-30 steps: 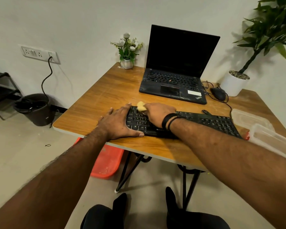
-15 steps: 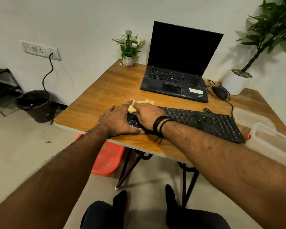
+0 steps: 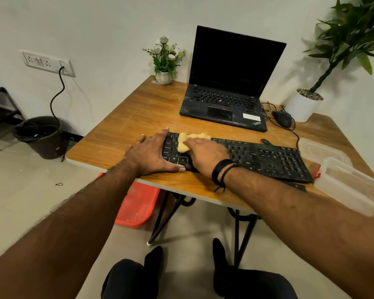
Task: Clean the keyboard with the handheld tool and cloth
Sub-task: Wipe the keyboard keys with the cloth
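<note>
Now pressing yellow cloth [image 3: 187, 141] onto left end of black keyboard [image 3: 257, 155] with right hand [image 3: 205, 154], fingers closed over it. Left hand [image 3: 154, 155] flat, fingers spread, bracing keyboard's nine-o'clock edge on wooden table [image 3: 125, 126]; laptop [image 3: 229, 83] at twelve.

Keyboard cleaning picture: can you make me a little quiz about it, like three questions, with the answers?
1. True or false: the left hand rests on the keyboard's left end.
2. Which hand presses the yellow cloth on the keys? A) left B) right
3. What stands behind the keyboard on the table?

Key: 1 true. 2 B, the right hand. 3 The open laptop, screen dark.
</note>
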